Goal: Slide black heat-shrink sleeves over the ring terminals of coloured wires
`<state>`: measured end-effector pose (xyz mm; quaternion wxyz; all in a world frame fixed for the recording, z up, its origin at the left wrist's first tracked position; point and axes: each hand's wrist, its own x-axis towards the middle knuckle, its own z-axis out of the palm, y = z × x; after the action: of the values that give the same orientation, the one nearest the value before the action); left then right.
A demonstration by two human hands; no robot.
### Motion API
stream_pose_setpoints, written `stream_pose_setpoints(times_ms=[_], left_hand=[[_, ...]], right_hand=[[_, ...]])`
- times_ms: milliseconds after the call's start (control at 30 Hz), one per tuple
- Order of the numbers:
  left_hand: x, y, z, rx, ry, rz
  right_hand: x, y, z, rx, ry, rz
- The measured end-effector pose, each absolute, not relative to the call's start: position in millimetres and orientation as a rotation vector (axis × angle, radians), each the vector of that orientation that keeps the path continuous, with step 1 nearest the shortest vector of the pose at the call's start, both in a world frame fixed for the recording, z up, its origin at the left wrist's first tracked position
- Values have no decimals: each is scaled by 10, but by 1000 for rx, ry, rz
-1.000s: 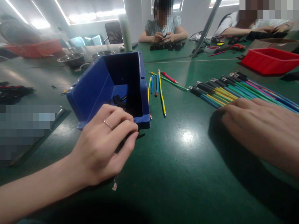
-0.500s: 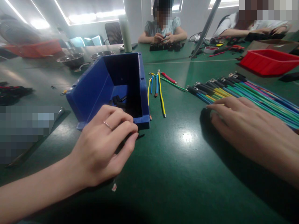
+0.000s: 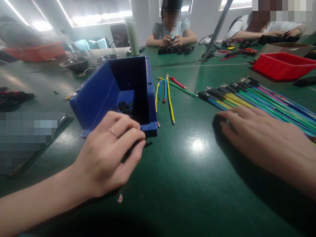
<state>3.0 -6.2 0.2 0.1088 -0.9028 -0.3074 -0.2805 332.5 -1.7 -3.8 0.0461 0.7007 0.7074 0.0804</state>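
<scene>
My left hand (image 3: pixel 111 154) rests at the front lip of a blue plastic bin (image 3: pixel 98 95), wearing a ring. Its fingers are curled and pinched around something small and dark that I cannot make out. Black parts (image 3: pixel 124 106) lie inside the bin. My right hand (image 3: pixel 261 138) lies flat on the green table (image 3: pixel 192 184), fingers stretched out and holding nothing. Its fingertips lie beside the near ends of a row of long coloured cables (image 3: pixel 247 95) with black sleeves and metal lugs. Several short loose wires (image 3: pixel 169 98) lie between the bin and the row.
A red tray (image 3: pixel 283 64) stands at the back right. Metal bowls (image 3: pixel 74 61) and a pale green cylinder (image 3: pixel 132 33) stand behind the bin. Two people sit at the far side, with black parts (image 3: pixel 175 49) on the table in front of one. Dark parts (image 3: pixel 12 98) lie at far left.
My right hand has slid left across the table, to the near ends of the cable row. My left hand and the bin have stayed put.
</scene>
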Motion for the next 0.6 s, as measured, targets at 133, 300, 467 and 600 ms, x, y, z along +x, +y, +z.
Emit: stream_pose_setpoints(times_ms=[133,300,467,600], left_hand=[[35,-52,-1,-2655,-894,-826],[31,-58,3,-2663,-902,-825],[37,-58,1,-2661,-889,-830],[42,-67,-1,-2652,-899,-815]], right_hand=[[3341,2,-48,2147,2162,254],[3354,-20,-45,2138,2119,307],[3410,-66,-45,2142,2045,389],[3397,-63,-34,2145,1984,369]])
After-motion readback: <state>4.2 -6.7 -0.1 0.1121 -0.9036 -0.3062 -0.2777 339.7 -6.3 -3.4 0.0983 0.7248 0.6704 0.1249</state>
